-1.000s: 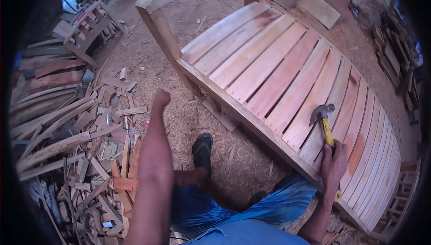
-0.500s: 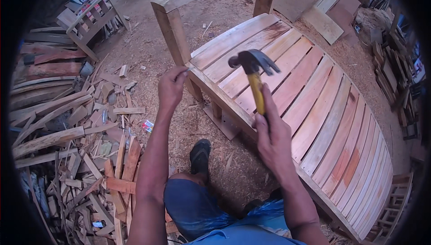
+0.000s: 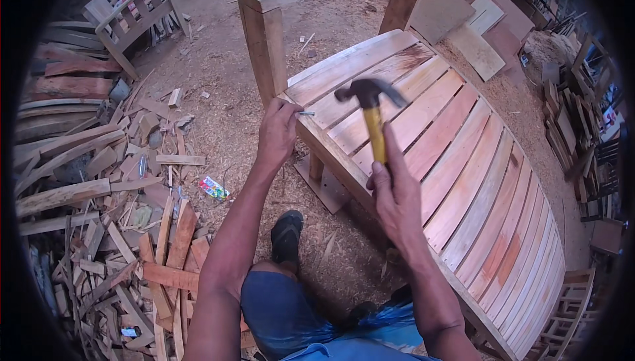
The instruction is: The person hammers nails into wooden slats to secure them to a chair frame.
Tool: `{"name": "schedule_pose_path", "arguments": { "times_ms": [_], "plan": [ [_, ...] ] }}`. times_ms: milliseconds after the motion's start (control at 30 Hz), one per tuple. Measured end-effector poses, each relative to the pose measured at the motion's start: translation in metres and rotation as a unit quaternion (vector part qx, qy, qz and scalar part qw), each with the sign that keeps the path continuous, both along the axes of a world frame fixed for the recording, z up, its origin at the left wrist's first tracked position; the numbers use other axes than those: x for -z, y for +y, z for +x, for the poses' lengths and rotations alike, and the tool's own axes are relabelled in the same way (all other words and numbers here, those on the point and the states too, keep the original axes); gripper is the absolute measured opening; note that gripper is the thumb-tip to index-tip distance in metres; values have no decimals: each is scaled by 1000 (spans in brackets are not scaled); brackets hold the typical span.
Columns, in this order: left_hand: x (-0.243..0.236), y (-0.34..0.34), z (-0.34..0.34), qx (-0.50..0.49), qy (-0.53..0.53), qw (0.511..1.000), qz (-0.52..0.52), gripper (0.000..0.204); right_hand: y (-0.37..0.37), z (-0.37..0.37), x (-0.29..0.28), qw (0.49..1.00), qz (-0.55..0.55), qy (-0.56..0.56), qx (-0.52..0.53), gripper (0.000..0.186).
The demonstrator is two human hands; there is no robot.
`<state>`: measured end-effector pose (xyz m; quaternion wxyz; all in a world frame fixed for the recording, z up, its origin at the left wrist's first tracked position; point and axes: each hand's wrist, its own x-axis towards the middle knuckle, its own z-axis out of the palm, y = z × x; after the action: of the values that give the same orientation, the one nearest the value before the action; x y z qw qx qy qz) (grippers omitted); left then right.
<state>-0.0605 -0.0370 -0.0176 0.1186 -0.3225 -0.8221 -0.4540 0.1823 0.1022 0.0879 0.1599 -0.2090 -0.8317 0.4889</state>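
Pinched in my left hand (image 3: 278,131) is a nail (image 3: 307,113), thin and greyish, lying close over the corner of the slatted wooden bench (image 3: 456,158) beside its armrest post (image 3: 263,50). Whether the nail's point touches the wood, I cannot tell. My right hand (image 3: 399,205) grips a claw hammer (image 3: 368,94) by its yellow handle. Its dark head is raised above the slats, slightly blurred, with the claw to the right and the striking face toward the left.
Wood offcuts (image 3: 165,275) lie heaped at the left, below stacked curved boards (image 3: 73,142). A smaller slatted wooden frame (image 3: 139,20) stands at the far left. Flat panels (image 3: 486,50) lie beyond the bench. A colourful packet (image 3: 213,189) is on the sawdust-strewn floor near my foot.
My left hand has moved right and slightly down, bringing the nail over the bench corner. The hammer stays raised, its head shifted slightly left and down. The view has shifted a little.
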Motion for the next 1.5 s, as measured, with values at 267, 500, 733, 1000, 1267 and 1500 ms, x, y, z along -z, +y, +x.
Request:
{"name": "schedule_pose_path", "arguments": {
  "times_ms": [267, 500, 733, 1000, 1267, 1500],
  "plan": [
    [-1, 3, -5, 12, 3, 1000, 4, 17, 6, -32, -94, 895, 36, 442, 45, 63],
    [1, 5, -3, 13, 7, 1000, 14, 17, 32, -49, 35, 987, 106, -77, -98, 66],
    [-7, 0, -3, 6, -6, 1000, -1, 19, 5, -27, -53, 978, 1, 208, 24, 68],
    [-5, 3, -5, 1, 17, 1000, -17, 19, 16, -48, 34, 985, 142, -31, -89, 68],
    [-46, -11, 10, -120, 35, 988, 90, 18, -2, -22, -49, 953, 101, 286, 26, 66],
    [-11, -7, 2, -83, 18, 992, 96, 18, 20, -36, 32, 966, 230, -70, -96, 61]
  ]
}}
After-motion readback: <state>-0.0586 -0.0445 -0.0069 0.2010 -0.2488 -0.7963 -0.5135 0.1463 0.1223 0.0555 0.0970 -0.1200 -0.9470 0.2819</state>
